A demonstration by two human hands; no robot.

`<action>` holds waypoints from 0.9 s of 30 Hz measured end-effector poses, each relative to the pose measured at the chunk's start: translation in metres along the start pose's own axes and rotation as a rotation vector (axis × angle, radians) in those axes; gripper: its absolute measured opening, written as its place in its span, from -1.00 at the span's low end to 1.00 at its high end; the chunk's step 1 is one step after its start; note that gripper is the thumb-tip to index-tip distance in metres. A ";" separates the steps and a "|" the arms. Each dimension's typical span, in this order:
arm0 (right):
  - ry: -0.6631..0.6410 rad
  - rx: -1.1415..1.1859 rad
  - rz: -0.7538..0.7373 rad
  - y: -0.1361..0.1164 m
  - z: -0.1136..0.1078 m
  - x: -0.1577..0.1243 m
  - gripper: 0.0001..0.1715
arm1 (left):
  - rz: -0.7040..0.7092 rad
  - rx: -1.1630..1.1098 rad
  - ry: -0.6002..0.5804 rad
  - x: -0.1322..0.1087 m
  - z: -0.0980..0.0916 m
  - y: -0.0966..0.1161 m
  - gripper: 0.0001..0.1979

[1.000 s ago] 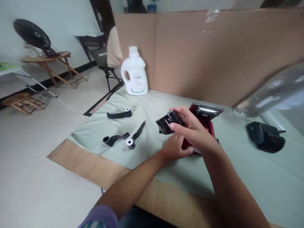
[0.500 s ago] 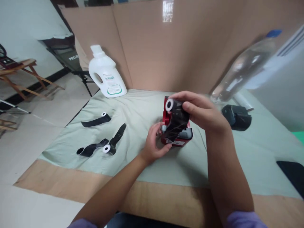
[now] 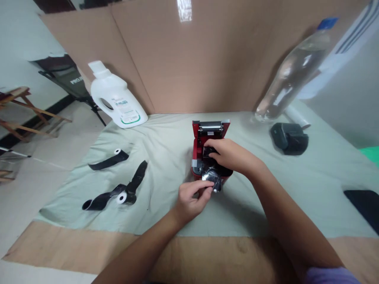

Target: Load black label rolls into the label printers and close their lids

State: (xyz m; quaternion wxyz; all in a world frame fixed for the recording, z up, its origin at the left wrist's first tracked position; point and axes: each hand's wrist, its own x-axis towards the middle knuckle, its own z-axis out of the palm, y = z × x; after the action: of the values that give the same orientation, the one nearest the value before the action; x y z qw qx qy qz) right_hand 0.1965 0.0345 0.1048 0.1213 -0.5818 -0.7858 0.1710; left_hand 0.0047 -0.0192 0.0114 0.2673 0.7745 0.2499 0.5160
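A small red-and-black printer (image 3: 195, 152) stands on the cloth with its lid (image 3: 211, 128) raised. My right hand (image 3: 226, 154) reaches over the open compartment, its fingers closed on a black roll (image 3: 209, 152) that they partly cover. From the compartment a shiny black strip (image 3: 211, 175) hangs over the printer's front edge. My left hand (image 3: 192, 197) pinches the strip's loose end between thumb and forefinger. On the left lie several black rolls partly unwound, among them a white-cored roll (image 3: 121, 198) and a smaller roll (image 3: 117, 152).
A white jug (image 3: 117, 98) leans by the cardboard panel (image 3: 171, 59). At the right are a clear bottle with a blue cap (image 3: 293, 75), a black device (image 3: 288, 138), a white roll (image 3: 297, 116) and a dark flat object (image 3: 363, 205). Green cloth (image 3: 166, 157) covers most of the table.
My right hand has lowered the black roll from above the printer into its open compartment. My left hand has moved from the printer's side to the strip's end. The view has shifted.
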 end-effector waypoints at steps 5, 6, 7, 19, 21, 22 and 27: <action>0.019 -0.098 0.009 0.011 0.014 0.021 -0.63 | -0.251 -0.181 -0.020 -0.007 0.013 -0.002 -0.82; 0.008 -0.104 0.023 0.013 0.016 0.025 -0.63 | -0.277 -0.182 -0.022 -0.008 0.015 -0.003 -0.80; -0.005 -0.107 0.035 0.014 0.018 0.029 -0.64 | -0.297 -0.169 -0.028 -0.008 0.016 -0.004 -0.76; -0.142 0.280 0.058 0.035 -0.045 -0.005 -0.62 | -0.046 0.358 -0.018 0.001 0.007 -0.007 -0.76; 0.071 0.329 0.147 0.046 -0.048 -0.007 -0.59 | 0.004 0.350 -0.004 0.003 0.006 -0.006 -0.80; 0.212 0.345 0.197 0.050 -0.046 -0.005 -0.61 | 0.033 0.345 0.003 0.004 0.006 -0.005 -0.81; 0.525 0.503 0.141 0.046 -0.014 0.018 -0.64 | 0.242 0.408 -0.038 0.001 0.004 -0.001 -0.84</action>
State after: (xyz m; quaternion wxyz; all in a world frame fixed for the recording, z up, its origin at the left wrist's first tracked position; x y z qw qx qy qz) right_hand 0.2369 0.0653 0.0987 0.4459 -0.6107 -0.6191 0.2119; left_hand 0.0085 -0.0188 0.0100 0.0462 0.8462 0.2493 0.4686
